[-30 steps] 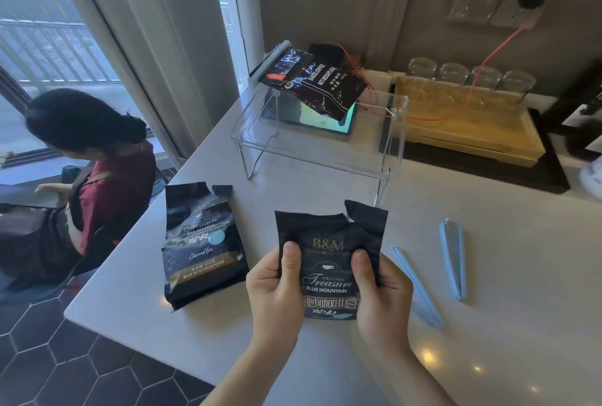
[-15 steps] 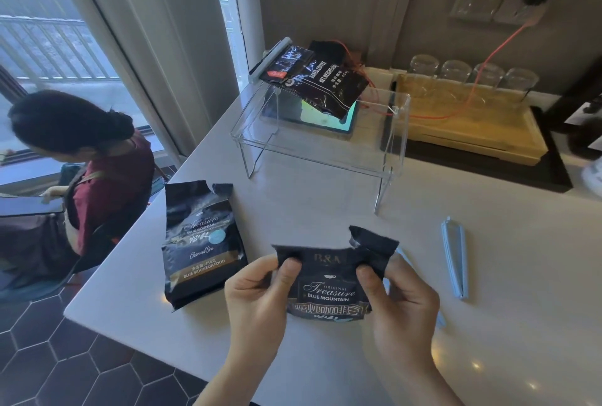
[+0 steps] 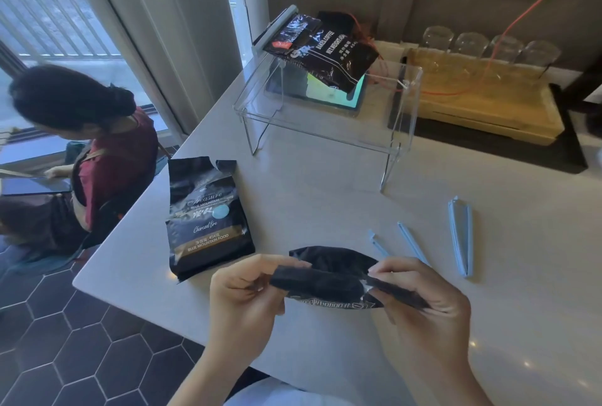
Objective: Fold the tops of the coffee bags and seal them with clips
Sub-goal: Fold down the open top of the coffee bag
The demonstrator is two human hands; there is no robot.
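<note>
A small black coffee bag [image 3: 329, 278] lies tipped flat toward me just above the table's near edge, its torn top folded over. My left hand [image 3: 244, 304] pinches the fold's left end and my right hand [image 3: 426, 304] pinches its right end. A second black Blue Mountain coffee bag [image 3: 205, 220] lies flat to the left, top torn and unfolded. A light blue clip [image 3: 460, 236] lies to the right, and an open light blue clip [image 3: 412, 242] lies just behind my right hand, partly hidden. Two more dark coffee bags [image 3: 329, 53] rest on the clear stand.
A clear acrylic stand [image 3: 325, 119] sits mid-table over a tablet. A wooden tray [image 3: 488, 102] with upturned glasses and an orange cable stands at the back right. A seated person [image 3: 88, 145] is beyond the table's left edge, by the window.
The bag stood upright facing me a second ago; it has since tipped down flat and its top has been folded over. Both hands moved from the bag's sides to the fold's ends.
</note>
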